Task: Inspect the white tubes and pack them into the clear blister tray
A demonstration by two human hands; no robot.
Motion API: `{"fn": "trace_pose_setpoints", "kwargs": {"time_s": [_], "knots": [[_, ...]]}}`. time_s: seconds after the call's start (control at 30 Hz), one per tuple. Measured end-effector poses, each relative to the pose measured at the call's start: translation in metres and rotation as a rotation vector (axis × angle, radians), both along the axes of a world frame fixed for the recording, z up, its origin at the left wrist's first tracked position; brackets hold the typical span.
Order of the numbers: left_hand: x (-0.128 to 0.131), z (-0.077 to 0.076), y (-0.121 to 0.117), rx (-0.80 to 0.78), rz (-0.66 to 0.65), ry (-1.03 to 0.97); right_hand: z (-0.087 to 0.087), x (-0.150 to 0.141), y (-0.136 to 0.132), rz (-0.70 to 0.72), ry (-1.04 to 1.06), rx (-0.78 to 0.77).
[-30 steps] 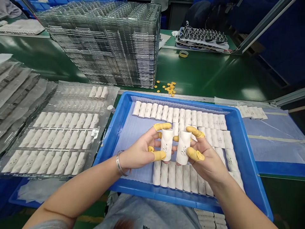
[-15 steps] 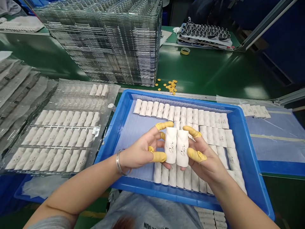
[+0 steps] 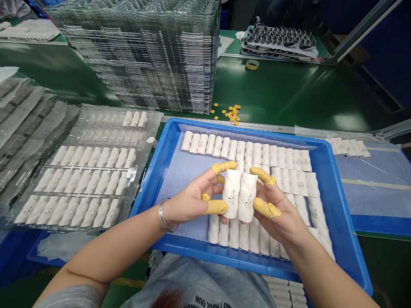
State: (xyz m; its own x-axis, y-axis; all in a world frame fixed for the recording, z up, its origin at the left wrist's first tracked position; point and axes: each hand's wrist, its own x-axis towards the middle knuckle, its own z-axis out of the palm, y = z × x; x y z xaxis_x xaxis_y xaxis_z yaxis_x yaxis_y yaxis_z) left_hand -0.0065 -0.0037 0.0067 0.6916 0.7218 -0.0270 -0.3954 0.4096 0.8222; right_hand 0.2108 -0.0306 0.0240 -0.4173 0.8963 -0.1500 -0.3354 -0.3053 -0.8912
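Note:
My left hand [image 3: 192, 201] pinches one white ceramic piece [image 3: 231, 192] between fingers capped with yellow finger cots. Pressed against that piece is a second white piece [image 3: 248, 196], gripped by my right hand [image 3: 276, 214]. Both stand upright, small printed marks facing me, above a blue tray [image 3: 150, 188]. Rows of the same white pieces [image 3: 257, 154] lie in the tray on pale blue lining, and more lie below my hands [image 3: 237, 233].
A clear blister tray [image 3: 80, 184] filled with white pieces lies to the left. A tall stack of clear empty trays [image 3: 144, 51] stands behind on the green table. Yellow finger cots [image 3: 229, 113] are scattered by it. A tape roll [image 3: 252, 64] and dark trays [image 3: 279, 40] sit further back.
The two pieces, held apart a second ago, now touch side by side. Both hands have shifted slightly closer together.

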Motion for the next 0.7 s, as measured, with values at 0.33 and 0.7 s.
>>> {"fn": "trace_pose_setpoints", "kwargs": {"time_s": [0.33, 0.7], "knots": [[0.0026, -0.004, -0.0013, -0.035, 0.029, -0.082, -0.0042, 0.0038, 0.0008, 0.023, 0.031, 0.025], [0.0008, -0.0076, 0.0002, 0.061, 0.021, -0.092, -0.0065, 0.0028, 0.0024, 0.042, 0.079, 0.072]]}}
